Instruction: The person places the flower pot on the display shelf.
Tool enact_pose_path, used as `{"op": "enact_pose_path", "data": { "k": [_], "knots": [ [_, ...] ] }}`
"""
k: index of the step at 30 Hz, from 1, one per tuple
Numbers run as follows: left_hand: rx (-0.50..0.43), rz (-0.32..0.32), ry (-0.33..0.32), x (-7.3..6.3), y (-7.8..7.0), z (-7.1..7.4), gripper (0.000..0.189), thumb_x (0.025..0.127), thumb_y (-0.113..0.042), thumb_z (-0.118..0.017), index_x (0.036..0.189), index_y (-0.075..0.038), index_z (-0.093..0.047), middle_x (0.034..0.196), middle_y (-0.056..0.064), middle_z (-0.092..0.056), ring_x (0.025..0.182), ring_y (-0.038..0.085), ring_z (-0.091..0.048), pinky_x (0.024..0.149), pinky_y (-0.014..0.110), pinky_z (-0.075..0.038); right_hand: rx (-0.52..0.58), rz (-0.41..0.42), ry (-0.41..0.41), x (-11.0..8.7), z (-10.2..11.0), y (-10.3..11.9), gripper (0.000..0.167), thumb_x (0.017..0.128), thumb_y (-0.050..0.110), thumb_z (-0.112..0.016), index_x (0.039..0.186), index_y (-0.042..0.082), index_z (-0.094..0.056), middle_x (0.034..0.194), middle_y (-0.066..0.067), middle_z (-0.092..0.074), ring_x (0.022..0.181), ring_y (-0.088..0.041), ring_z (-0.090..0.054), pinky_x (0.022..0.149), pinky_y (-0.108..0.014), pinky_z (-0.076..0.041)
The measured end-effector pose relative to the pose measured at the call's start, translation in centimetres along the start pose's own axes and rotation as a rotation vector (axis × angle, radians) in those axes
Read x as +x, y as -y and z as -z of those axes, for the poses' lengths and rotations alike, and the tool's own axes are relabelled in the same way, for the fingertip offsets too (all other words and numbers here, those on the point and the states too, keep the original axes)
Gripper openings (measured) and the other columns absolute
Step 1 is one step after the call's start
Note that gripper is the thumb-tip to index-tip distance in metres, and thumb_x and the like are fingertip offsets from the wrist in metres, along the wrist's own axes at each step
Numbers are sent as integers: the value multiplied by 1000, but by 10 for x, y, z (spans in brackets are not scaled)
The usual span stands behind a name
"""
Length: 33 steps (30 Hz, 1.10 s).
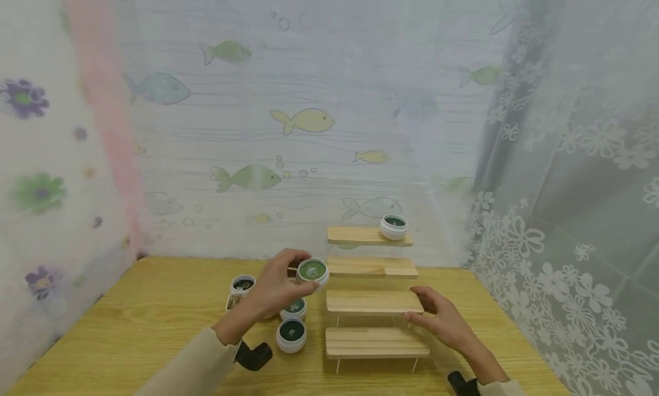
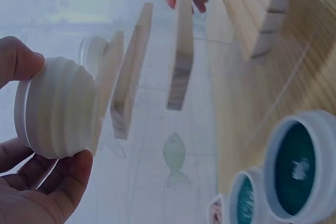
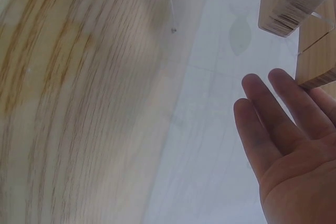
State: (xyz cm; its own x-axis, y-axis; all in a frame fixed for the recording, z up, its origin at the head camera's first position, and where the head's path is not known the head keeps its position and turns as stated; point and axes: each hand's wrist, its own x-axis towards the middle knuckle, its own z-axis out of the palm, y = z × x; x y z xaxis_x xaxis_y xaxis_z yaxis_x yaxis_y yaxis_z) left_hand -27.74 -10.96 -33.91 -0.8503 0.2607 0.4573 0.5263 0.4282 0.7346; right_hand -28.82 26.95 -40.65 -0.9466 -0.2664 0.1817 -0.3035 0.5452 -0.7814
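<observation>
My left hand (image 1: 278, 284) pinches a small white round jar (image 1: 313, 272) with a green top surface, raised beside the left ends of a tiered wooden display stand (image 1: 373, 301). In the left wrist view, the thumb lies on one side of the jar's ribbed white wall (image 2: 63, 108) and the fingers on the other. My right hand (image 1: 443, 319) grips the right end of the stand's second plank from the bottom, thumb at the front edge and fingers behind. Another white jar (image 1: 393, 229) with a dark green top sits at the right of the highest plank.
Left of the stand, more white jars stand on the wood-grain table (image 1: 170, 321), among them a dark green one (image 1: 291, 334) in front and a dark one (image 1: 243, 284) farther back. A small container of brownish bits (image 1: 235, 301) is beside them. A fish-patterned curtain (image 1: 304, 173) hangs behind.
</observation>
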Motion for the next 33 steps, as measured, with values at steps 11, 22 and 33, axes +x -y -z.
{"op": "enact_pose_path", "data": {
  "k": [11, 22, 33],
  "knots": [
    [-21, -51, 99, 44, -28, -9, 51, 81, -22, -76, 125, -5, -56, 110, 3, -57, 93, 16, -60, 78, 28, -52, 5, 0, 6, -2, 0, 1, 63, 88, 35, -69, 140, 9, -43, 145, -21, -39, 129, -40, -42, 98, -53, -42],
    [-19, -38, 131, 93, -39, -21, 51, 83, -24, -75, 126, -4, -56, 112, 5, -57, 99, 19, -59, 75, 29, -52, 16, -10, 11, 0, -2, 1, 63, 88, 34, -69, 140, 10, -44, 146, -19, -39, 130, -40, -40, 100, -53, -39],
    [8, 13, 143, 129, -37, -39, 51, 85, -27, -73, 127, -4, -55, 115, 6, -58, 101, 20, -56, 75, 30, -51, 6, 6, 12, 1, 0, -1, 63, 88, 35, -69, 140, 10, -43, 145, -20, -39, 130, -41, -40, 100, -55, -38]
  ]
}}
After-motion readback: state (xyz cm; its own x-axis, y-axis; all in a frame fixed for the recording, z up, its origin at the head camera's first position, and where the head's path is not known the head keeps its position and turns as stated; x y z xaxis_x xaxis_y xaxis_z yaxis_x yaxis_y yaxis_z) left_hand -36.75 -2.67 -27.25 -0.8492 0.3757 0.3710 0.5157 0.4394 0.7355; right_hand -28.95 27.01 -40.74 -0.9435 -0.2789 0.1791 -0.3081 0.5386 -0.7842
